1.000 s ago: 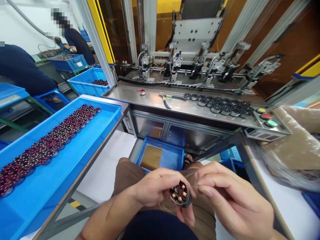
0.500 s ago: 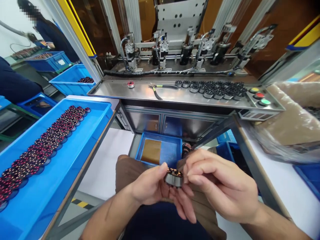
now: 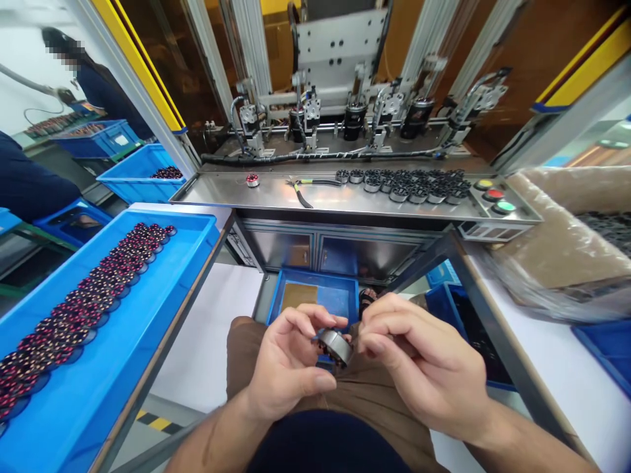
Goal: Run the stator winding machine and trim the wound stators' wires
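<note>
- A motor stator [image 3: 336, 347] is held, tilted, above the lap [image 3: 246, 355] in the curled left hand [image 3: 284, 368].
- The right hand's [image 3: 424, 368] fingertips are pressed together just beside the stator; whether anything is pinched cannot be told.

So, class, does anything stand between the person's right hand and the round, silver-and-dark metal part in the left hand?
No separate object visibly does. The left hand holds the round, silver-and-dark metal part beside the right hand, whose fingers are pinched; whether they touch it is unclear.
</note>
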A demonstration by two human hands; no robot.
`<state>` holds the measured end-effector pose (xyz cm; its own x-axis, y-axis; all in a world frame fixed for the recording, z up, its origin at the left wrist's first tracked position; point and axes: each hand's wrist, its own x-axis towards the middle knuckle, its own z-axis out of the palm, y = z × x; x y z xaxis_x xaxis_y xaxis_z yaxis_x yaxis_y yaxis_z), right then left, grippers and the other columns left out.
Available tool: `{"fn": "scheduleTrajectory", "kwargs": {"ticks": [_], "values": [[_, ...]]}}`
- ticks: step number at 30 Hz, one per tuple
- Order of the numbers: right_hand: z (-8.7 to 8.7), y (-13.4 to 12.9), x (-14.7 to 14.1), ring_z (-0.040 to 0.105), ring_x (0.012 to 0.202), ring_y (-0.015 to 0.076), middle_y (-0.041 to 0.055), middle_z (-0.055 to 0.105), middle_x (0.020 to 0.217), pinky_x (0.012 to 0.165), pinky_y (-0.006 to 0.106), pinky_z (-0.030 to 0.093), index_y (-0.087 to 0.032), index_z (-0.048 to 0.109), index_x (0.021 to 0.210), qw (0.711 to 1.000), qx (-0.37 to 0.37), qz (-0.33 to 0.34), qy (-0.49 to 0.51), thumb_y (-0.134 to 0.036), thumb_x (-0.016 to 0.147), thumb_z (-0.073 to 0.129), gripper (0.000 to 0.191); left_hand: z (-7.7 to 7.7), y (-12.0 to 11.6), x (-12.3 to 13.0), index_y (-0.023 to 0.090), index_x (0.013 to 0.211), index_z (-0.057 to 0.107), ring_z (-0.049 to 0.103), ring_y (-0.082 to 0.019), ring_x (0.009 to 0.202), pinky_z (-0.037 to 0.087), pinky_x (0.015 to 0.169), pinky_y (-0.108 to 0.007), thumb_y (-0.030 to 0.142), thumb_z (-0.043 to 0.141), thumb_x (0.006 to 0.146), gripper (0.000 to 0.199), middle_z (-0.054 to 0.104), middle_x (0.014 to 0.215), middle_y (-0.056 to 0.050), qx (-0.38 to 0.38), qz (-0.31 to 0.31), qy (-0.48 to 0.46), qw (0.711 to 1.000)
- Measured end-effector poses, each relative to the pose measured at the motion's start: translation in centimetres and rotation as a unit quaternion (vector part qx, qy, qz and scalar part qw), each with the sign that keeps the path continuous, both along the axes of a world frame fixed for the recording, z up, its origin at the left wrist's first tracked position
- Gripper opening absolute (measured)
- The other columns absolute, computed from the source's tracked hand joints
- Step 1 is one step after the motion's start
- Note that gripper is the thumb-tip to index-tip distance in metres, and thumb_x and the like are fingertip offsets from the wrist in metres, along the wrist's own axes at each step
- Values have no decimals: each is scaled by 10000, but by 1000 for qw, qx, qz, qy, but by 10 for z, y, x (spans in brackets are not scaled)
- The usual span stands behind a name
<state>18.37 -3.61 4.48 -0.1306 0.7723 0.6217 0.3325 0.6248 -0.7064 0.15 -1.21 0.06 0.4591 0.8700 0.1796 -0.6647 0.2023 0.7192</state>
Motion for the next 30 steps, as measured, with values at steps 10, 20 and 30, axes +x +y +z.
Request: {"fn": "scheduleTrajectory", "kwargs": {"ticks": [10, 20, 30], "values": [[-13, -2, 9, 633, 805, 132, 37, 667, 839, 703, 269, 544, -171, 614, 965, 999, 25, 23, 2, -24, 902, 578, 164, -6, 1, 4, 227, 1103, 722, 720, -120, 916, 603, 789, -210, 162, 806, 800, 321, 713, 1144, -41, 9, -54, 27, 998], [-24, -23, -32, 587, 667, 100, -1, 614, 696, 609, 200, 485, -188, 629, 758, 975, -154, -40, 153, -236, 943, 615, 191, -6, 13, 2, 286, 1066, 755, 747, -175, 1002, 578, 935, -298, 193, 860, 738, 356, 717, 1198, -14, 31, 23, 35, 999], [-45, -23, -40, 557, 675, 107, 14, 633, 688, 647, 213, 455, -175, 664, 736, 886, -332, 55, 319, -397, 868, 731, 266, -4, 17, 0, 292, 1018, 774, 731, -189, 1002, 569, 946, -347, 236, 898, 684, 360, 742, 1116, -27, 26, 24, 51, 998]]}}
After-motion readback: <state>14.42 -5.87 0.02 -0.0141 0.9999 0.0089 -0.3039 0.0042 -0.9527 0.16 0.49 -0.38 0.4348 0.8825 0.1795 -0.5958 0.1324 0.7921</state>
